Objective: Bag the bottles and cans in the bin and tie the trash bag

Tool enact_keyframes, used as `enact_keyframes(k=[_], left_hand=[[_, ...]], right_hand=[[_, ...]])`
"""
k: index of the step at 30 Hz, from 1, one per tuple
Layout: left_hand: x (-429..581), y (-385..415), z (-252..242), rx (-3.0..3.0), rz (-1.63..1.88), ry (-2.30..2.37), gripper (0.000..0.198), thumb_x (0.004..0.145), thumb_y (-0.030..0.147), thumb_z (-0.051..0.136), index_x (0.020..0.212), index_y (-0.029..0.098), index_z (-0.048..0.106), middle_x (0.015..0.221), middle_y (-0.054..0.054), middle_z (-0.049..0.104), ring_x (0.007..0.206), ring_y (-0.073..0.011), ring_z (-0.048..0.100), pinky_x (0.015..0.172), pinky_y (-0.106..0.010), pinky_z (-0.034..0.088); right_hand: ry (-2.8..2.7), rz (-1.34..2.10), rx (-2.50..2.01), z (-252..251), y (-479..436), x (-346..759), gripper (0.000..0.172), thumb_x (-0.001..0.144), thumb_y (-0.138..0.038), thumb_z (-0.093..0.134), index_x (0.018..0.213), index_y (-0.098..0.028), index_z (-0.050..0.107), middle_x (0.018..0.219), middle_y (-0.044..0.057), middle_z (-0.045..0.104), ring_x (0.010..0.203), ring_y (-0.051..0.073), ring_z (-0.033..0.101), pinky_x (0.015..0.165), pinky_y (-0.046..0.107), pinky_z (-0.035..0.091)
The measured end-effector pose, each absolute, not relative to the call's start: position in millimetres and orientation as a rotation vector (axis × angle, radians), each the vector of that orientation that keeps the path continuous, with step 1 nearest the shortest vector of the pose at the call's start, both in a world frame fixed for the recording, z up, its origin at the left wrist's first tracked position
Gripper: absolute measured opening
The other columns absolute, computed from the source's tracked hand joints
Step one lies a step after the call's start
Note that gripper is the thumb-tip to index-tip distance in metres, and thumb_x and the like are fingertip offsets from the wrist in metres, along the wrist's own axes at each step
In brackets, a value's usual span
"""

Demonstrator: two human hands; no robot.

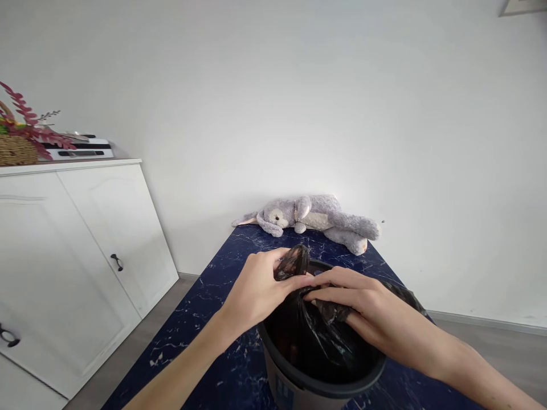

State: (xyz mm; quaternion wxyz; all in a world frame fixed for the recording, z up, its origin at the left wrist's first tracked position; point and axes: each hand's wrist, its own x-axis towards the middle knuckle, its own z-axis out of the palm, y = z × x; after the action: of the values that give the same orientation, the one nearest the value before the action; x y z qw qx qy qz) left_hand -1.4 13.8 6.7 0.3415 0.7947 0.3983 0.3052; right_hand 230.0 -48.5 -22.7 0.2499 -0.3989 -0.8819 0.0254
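Note:
A black plastic bag [325,336] hangs down inside a round bin with a dark rim [337,389], near the front of the view. My left hand [260,287] pinches a gathered part of the bag above the bin's opening. Close beside it, my right hand [367,302] has its fingers closed on the bag too, the fingertips of both hands almost touching. Another loose piece of black plastic shows behind my right forearm. The bin's inside is mostly hidden by the bag and my hands.
The bin stands on a dark blue marbled table [213,296]. A grey plush rabbit [316,219] lies along the far edge by the wall. To the left stands a white cabinet [98,228], with a wicker basket [17,149] and pink leaves on top.

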Motion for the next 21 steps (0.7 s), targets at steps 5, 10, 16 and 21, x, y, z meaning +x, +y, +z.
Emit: enact_keyframes(k=[5, 10, 16, 21], left_hand=[[-9.9, 24.0, -5.3, 2.265, 0.863, 1.197, 0.030, 0.097, 0.047, 0.074, 0.115, 0.025, 0.083, 0.104, -0.004, 0.086, 0.105, -0.0351, 0.079, 0.091, -0.040, 0.060], [-13.7, 34.9, -14.8, 2.632, 0.815, 1.138, 0.016, 0.101, 0.033, 0.070, 0.106, 0.030, 0.085, 0.112, 0.000, 0.086, 0.141, -0.0349, 0.065, 0.139, -0.057, 0.013], [-13.0, 34.5, -10.9, 2.821, 0.783, 1.046, 0.027, 0.101, 0.014, 0.064, 0.113, 0.027, 0.084, 0.116, -0.001, 0.086, 0.144, -0.0332, 0.062, 0.137, -0.062, -0.012], [-15.0, 34.0, -9.3, 2.797, 0.809, 1.112, 0.024, 0.103, 0.016, 0.064, 0.114, 0.025, 0.083, 0.119, -0.003, 0.085, 0.142, -0.0319, 0.064, 0.138, -0.060, -0.010]], right_hand=[[-2.411, -0.003, -1.199, -26.3, -59.6, 235.3, 0.072, 0.086, 0.007, 0.040, 0.131, -0.039, 0.072, 0.138, 0.006, 0.060, 0.121, 0.026, 0.062, 0.088, 0.040, 0.061], [-2.448, 0.046, -1.202, -29.8, -72.4, 237.5, 0.063, 0.086, 0.006, 0.044, 0.117, -0.040, 0.076, 0.115, 0.005, 0.060, 0.099, 0.024, 0.060, 0.081, 0.039, 0.057], [-2.347, -0.150, -1.229, -35.5, -87.2, 244.1, 0.065, 0.078, 0.005, 0.046, 0.117, -0.036, 0.077, 0.108, 0.007, 0.065, 0.094, 0.025, 0.061, 0.071, 0.034, 0.057], [-2.420, -0.217, -1.149, -23.2, -88.2, 254.6, 0.057, 0.082, 0.000, 0.050, 0.118, -0.035, 0.075, 0.107, 0.005, 0.071, 0.090, 0.023, 0.067, 0.068, 0.032, 0.060]])
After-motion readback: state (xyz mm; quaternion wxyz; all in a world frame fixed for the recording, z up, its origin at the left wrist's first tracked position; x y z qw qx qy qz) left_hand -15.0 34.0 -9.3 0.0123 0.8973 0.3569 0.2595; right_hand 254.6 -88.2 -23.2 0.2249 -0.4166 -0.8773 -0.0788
